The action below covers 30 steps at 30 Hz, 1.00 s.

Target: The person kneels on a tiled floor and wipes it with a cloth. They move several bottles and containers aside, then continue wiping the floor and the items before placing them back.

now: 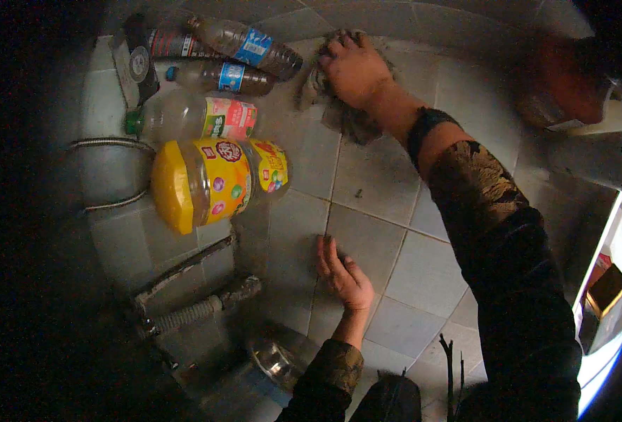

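My right hand (354, 71) presses down on a crumpled, dirty cloth (361, 124) on the tiled floor, at the top middle of the head view. Its fingers are curled over the cloth and a dark band circles the wrist. Lower down, my left hand (345, 274) rests against the floor tiles (371, 221) with fingers apart and nothing in it. Both sleeves have camouflage-patterned cuffs. A small dark mark (359, 193) shows on a tile between the hands.
Left of my hands lie a large plastic jar with a yellow lid (173, 187), a green-capped bottle (184, 116) and blue-labelled bottles (232, 76). Nearby are a corrugated drain pipe (187, 316), a metal hose (113, 142) and a metal bowl (274, 358). Dark twigs (448, 358) stand at the bottom.
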Available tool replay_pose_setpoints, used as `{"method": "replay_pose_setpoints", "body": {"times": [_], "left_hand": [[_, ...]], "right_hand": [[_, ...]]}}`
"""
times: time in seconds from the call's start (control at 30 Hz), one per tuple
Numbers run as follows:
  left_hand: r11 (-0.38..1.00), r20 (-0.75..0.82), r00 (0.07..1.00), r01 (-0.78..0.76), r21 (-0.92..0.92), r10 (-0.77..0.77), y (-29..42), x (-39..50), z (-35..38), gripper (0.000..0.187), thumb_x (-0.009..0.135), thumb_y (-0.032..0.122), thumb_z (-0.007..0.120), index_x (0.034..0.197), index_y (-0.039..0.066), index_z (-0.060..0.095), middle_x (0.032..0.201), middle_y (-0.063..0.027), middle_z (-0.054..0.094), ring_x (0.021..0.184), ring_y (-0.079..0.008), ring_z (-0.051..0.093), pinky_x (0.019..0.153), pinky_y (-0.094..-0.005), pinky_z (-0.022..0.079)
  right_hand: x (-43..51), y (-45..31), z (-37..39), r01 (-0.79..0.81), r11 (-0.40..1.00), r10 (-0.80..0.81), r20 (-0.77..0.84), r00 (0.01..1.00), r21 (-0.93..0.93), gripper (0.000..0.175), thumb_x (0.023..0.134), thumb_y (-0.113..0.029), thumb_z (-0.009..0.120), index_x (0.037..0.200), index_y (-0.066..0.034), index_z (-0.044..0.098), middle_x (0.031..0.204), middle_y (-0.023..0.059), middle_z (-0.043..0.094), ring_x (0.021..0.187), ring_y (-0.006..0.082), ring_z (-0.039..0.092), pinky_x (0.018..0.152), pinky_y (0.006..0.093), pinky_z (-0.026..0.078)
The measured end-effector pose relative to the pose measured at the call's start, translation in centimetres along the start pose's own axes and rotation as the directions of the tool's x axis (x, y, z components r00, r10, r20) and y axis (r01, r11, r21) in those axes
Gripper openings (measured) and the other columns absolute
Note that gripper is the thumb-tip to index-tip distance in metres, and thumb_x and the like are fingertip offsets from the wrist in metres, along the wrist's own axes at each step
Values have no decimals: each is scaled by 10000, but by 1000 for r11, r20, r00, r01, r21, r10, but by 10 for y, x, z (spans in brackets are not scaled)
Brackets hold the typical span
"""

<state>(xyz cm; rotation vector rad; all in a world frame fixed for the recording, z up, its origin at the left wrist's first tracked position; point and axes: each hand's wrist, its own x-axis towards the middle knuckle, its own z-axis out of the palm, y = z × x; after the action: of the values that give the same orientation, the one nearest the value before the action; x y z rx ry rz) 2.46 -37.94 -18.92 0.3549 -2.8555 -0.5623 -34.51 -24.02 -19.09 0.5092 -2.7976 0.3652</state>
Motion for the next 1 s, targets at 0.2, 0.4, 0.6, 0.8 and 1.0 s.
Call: {"method": "replay_pose_setpoints", "body": {"times": [0.2, 0.4, 0.6, 0.8, 1.0], "left_hand": [[1000, 10, 1000, 26, 16, -26, 2, -2, -1, 551, 996, 190, 491, 1521, 24, 457, 1605, -261, 414, 1448, -478, 416, 1189, -591, 284], [999, 3, 1000, -2, 45, 2, 4, 2, 0, 543, 1000, 201, 513, 1509, 19, 457, 1609, -248, 407, 1465, -463, 403, 1193, -590, 281], [998, 31, 1000, -1, 69, -1, 4, 2, -2, 545, 980, 155, 553, 1499, 17, 457, 1614, -241, 398, 1488, -447, 377, 1192, -595, 284], [994, 45, 999, -17, 109, 12, 10, 8, -12, 484, 972, 151, 581, 1428, -2, 524, 1570, -233, 438, 1444, -444, 415, 1180, -578, 316], [869, 156, 896, -441, 224, 415, 20, 124, -38, 419, 925, 104, 632, 1324, -23, 612, 1482, -230, 521, 1416, -453, 448, 1204, -560, 322]], "right_hand": [[-1, 6, -10, -36, 990, 22, 97, 995, 138, 363, 923, -306, 662, 1227, -118, 717, 1284, 128, 631, 1263, 352, 591, 1126, 491, 432], [-66, 13, -45, -226, 973, 222, 94, 971, 44, 381, 894, -296, 702, 1229, -115, 700, 1313, 127, 604, 1291, 349, 560, 1061, 494, 486], [-220, 1, -120, -324, 944, 309, 175, 935, 63, 608, 798, -226, 776, 1384, -173, 622, 1452, 129, 549, 1348, 350, 516, 1133, 515, 420], [-320, 24, -166, -408, 908, 363, 311, 879, 96, 883, 713, -305, 861, 1531, -234, 537, 1680, 145, 353, 1512, 385, 371, 1199, 559, 346], [-334, 27, -147, -363, 921, 336, 182, 924, 142, 902, 679, -332, 878, 1515, -241, 553, 1677, 153, 356, 1505, 391, 381, 1190, 558, 360]]}}
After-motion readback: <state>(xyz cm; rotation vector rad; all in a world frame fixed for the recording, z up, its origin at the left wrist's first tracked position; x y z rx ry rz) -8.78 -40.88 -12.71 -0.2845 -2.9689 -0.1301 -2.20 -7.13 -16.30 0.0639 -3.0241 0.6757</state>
